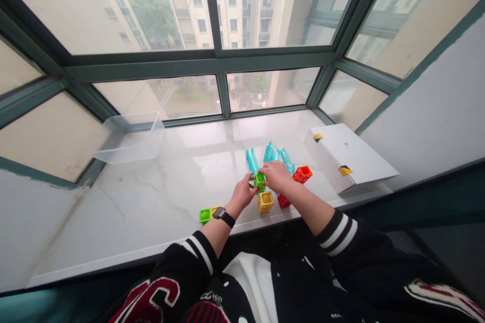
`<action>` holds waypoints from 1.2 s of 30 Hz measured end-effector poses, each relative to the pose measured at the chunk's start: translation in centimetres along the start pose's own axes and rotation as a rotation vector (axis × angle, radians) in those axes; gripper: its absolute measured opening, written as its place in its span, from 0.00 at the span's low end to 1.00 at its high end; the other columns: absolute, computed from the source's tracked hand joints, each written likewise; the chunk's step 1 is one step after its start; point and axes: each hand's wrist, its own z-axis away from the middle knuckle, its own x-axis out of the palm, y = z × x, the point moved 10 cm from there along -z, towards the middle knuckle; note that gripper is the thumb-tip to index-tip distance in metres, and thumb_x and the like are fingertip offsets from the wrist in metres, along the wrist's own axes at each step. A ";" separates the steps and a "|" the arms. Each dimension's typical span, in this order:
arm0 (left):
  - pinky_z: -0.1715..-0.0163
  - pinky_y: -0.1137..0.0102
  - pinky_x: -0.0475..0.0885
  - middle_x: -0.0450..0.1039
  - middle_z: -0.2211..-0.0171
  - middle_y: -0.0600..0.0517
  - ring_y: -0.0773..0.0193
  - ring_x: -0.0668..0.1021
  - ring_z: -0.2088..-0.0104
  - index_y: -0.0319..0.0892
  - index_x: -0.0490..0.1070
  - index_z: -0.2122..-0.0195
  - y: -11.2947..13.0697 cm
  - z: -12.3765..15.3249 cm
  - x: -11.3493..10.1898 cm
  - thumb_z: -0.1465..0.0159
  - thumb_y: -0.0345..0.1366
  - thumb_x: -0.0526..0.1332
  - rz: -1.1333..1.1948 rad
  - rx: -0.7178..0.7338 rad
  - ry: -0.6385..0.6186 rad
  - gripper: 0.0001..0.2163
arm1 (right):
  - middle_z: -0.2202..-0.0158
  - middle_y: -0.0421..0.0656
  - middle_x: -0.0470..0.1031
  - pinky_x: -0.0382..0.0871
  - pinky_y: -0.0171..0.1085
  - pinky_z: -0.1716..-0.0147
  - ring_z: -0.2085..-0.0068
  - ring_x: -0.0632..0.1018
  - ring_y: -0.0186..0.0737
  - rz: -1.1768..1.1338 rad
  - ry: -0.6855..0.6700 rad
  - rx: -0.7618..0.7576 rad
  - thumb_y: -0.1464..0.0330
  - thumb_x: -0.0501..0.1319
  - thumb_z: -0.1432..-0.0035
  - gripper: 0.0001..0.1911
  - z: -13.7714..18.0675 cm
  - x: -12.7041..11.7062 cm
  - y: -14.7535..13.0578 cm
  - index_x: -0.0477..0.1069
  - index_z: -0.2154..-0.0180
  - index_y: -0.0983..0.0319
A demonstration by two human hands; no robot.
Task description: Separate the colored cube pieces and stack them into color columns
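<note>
A green toy block is held between my two hands above the white marble ledge. My left hand grips its left side, thumb and fingers closed on it. My right hand closes on the block from the right and above. Just in front of me stands a yellow block. A red block is partly hidden by my right forearm, with an orange-red block beyond it. By my left wrist lies another green block, touching a yellow piece that the watch partly covers.
Behind my hands lie translucent blue track pieces: a straight one, a curved one and another. A clear plastic bin sits at the left by the window. A white box with yellow-black tabs stands at the right.
</note>
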 end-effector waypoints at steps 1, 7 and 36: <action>0.58 0.66 0.78 0.81 0.43 0.47 0.61 0.85 0.61 0.49 0.67 0.35 0.1 0.0 0.0 0.38 0.27 0.71 -0.008 0.009 0.000 0.30 | 0.49 0.51 0.82 0.66 0.46 0.46 0.45 0.78 0.56 0.008 -0.014 -0.002 0.66 0.76 0.42 0.19 0.0 0.2 0.0 0.82 0.48 0.58; 0.57 0.65 0.77 0.81 0.43 0.51 0.61 0.84 0.62 0.50 0.73 0.42 0.6 0.1 -0.3 0.37 0.29 0.70 -0.071 0.046 -0.009 0.23 | 0.48 0.50 0.82 0.65 0.44 0.48 0.45 0.78 0.55 0.029 -0.020 -0.032 0.65 0.75 0.41 0.18 -0.3 0.5 0.0 0.82 0.49 0.57; 0.55 0.64 0.75 0.82 0.46 0.48 0.58 0.83 0.62 0.48 0.74 0.41 0.4 0.0 -0.4 0.34 0.36 0.69 -0.207 0.052 -0.018 0.19 | 0.50 0.48 0.82 0.61 0.46 0.42 0.46 0.78 0.53 -0.002 -0.036 0.044 0.64 0.74 0.40 0.16 -0.8 0.9 0.7 0.84 0.49 0.55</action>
